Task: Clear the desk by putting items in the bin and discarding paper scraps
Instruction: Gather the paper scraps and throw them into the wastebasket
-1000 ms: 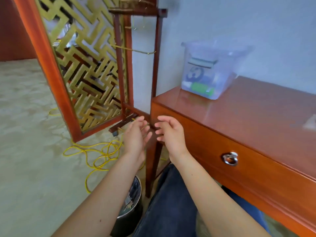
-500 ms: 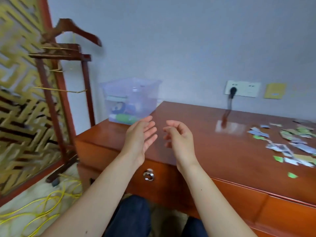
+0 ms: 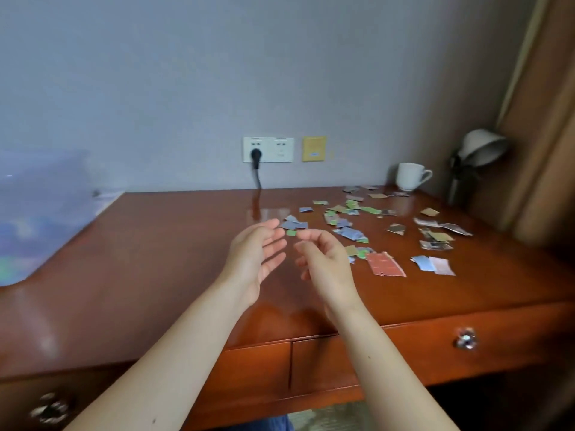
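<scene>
Several torn paper scraps [image 3: 385,264] in blue, green, red and brown lie scattered over the right half of the wooden desk [image 3: 161,244]. Above the desk's middle, my left hand [image 3: 253,259] hovers with its palm turned inward and fingers straight, holding nothing. My right hand [image 3: 325,262] is close beside it, fingers loosely curled and empty, just left of the nearest scraps. A clear plastic bin [image 3: 37,213] stands blurred at the desk's far left.
A white mug [image 3: 410,176] stands at the back right of the desk, with a desk lamp [image 3: 476,157] beside it. A black plug [image 3: 256,155] sits in the wall socket, its cord running down behind the desk. Drawers with metal knobs [image 3: 465,338] line the front.
The view has swung right from the floor and the desk's left corner to the desk's middle and right. Both hands have come up over the desktop toward the scraps, still empty.
</scene>
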A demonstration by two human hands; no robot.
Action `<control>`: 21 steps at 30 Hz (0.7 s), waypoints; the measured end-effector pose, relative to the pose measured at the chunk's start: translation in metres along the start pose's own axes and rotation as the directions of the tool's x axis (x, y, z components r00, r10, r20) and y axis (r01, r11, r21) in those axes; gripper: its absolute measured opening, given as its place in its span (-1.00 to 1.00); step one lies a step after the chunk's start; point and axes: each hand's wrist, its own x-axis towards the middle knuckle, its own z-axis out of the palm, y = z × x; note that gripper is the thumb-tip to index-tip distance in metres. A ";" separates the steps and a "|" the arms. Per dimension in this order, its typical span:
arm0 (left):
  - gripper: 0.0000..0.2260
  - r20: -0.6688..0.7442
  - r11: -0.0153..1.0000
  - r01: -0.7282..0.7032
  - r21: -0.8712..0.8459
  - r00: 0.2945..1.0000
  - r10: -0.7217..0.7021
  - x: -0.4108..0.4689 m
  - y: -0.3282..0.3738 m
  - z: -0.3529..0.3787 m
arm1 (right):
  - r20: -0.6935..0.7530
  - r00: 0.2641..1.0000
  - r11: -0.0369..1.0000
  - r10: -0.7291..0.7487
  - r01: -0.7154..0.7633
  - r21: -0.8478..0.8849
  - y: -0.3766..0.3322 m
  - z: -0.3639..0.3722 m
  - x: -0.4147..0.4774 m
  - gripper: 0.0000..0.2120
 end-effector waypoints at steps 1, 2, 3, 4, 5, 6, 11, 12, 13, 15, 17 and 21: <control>-0.80 0.019 1.000 0.019 0.009 1.000 -0.019 0.002 -0.004 0.008 | -0.019 1.000 1.000 0.012 -0.012 -0.018 0.001 -0.010 0.002 -0.85; -0.81 0.041 0.999 0.037 0.017 0.998 -0.038 0.005 -0.008 0.016 | -0.037 0.999 0.999 0.026 -0.027 -0.032 0.002 -0.018 0.004 -0.86; -0.82 0.064 0.998 0.053 0.028 0.996 -0.055 0.008 -0.011 0.022 | -0.056 0.998 0.998 0.035 -0.038 -0.045 0.003 -0.025 0.005 -0.86; -0.82 0.088 0.997 0.065 0.045 0.994 -0.069 0.011 -0.014 0.027 | -0.076 0.996 0.997 0.035 -0.040 -0.067 0.005 -0.030 0.007 -0.86; -0.82 0.111 0.995 0.073 0.072 0.991 -0.081 0.014 -0.016 0.032 | -0.097 0.995 0.994 0.026 -0.036 -0.104 0.006 -0.035 0.010 -0.86; -0.82 0.133 0.991 0.074 0.111 0.987 -0.088 0.018 -0.018 0.035 | -0.114 0.993 0.988 0.011 -0.028 -0.150 0.007 -0.040 0.013 -0.86; -0.82 0.251 0.865 -0.112 0.489 0.968 -0.016 0.039 -0.024 0.041 | -0.135 0.988 0.882 -0.082 0.009 -0.472 0.018 -0.060 0.030 -0.85; -0.81 0.297 0.791 -0.189 0.582 0.955 0.009 0.045 -0.026 0.040 | -0.126 0.989 0.839 -0.077 -0.005 -0.544 0.022 -0.062 0.035 -0.83; -0.79 0.343 0.703 -0.261 0.662 0.939 0.026 0.050 -0.028 0.040 | -0.112 0.992 0.792 -0.062 -0.019 -0.610 0.026 -0.064 0.039 -0.82; -0.76 0.418 0.531 -0.370 0.762 0.908 0.032 0.061 -0.032 0.038 | -0.081 0.997 0.697 -0.017 -0.046 -0.715 0.031 -0.066 0.046 -0.80; -0.76 0.457 0.413 -0.422 0.807 0.890 0.016 0.070 -0.035 0.038 | -0.068 0.998 0.619 0.015 -0.063 -0.783 0.035 -0.064 0.051 -0.79; -0.76 0.474 0.276 -0.443 0.853 0.879 -0.054 0.086 -0.041 0.034 | -0.023 0.994 0.484 0.111 -0.074 -0.872 0.033 -0.059 0.062 -0.74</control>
